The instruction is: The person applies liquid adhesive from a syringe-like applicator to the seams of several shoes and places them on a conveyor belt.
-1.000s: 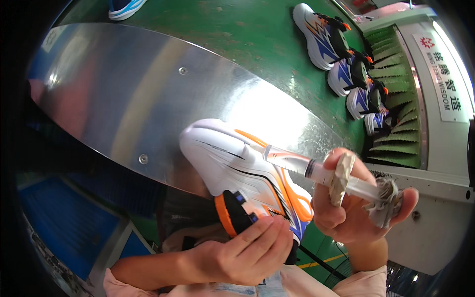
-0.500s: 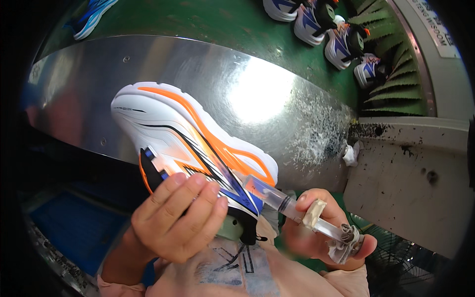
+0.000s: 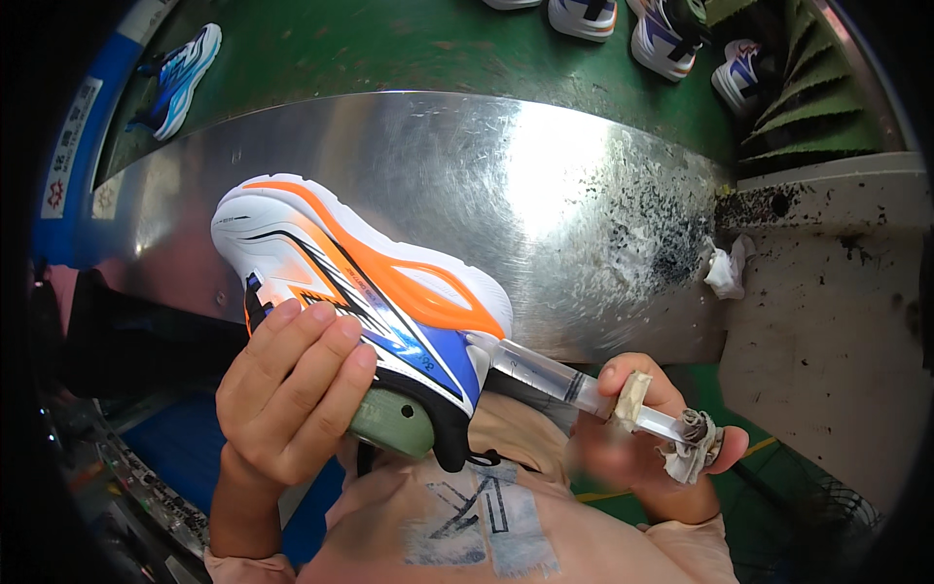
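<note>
My left hand (image 3: 287,394) grips a running shoe (image 3: 360,282) by its upper, with the white and orange sole turned up toward me. A green shoe last (image 3: 392,425) shows inside the shoe under my fingers. My right hand (image 3: 647,438) holds a clear syringe (image 3: 545,375) whose tip touches the edge of the sole at the toe end. A scrap of dirty cloth (image 3: 691,443) is wrapped round the plunger end in the same hand.
A curved steel plate (image 3: 545,195) with black specks lies in front. Behind it runs a green conveyor belt (image 3: 389,39) carrying a blue shoe (image 3: 180,78) and several white and purple shoes (image 3: 671,39). A crumpled white rag (image 3: 727,270) sits at the plate's right edge.
The shoe has turned sole-up and swung left toward me. My left hand shifted from the heel to the upper, and the syringe tip now sits at the sole's edge.
</note>
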`<state>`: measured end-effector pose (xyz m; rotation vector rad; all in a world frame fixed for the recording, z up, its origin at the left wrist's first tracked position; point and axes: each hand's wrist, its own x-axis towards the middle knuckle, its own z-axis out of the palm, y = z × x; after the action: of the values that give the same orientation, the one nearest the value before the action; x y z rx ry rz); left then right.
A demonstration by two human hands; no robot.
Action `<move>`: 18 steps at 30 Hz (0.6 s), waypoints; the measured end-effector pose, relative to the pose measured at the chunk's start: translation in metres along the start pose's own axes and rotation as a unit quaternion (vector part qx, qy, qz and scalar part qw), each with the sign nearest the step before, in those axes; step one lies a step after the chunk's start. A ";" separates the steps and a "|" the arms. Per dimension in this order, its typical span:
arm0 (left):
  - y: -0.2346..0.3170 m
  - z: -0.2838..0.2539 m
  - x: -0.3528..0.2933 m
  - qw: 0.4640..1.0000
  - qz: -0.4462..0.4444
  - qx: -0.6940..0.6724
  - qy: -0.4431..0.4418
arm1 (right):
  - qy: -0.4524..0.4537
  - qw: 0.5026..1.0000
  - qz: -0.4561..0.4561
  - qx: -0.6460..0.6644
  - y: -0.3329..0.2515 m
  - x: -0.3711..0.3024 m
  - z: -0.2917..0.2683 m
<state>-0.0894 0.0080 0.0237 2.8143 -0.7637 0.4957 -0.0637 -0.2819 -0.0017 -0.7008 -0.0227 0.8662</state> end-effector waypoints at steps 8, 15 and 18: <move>-0.005 -0.002 0.026 0.999 0.028 -0.001 -0.032 | 0.043 0.999 0.022 0.007 -0.007 -0.005 -0.005; -0.027 0.001 0.065 0.990 0.120 -0.016 -0.079 | 0.047 0.993 -0.053 0.099 0.017 -0.004 -0.010; -0.038 0.002 0.095 0.969 0.191 -0.042 -0.149 | 0.061 0.979 -0.124 0.152 0.032 0.005 -0.007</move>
<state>0.0079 -0.0037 0.0529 2.6961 -1.3672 0.0811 -0.0806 -0.2683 -0.0270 -0.4509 0.1276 0.5693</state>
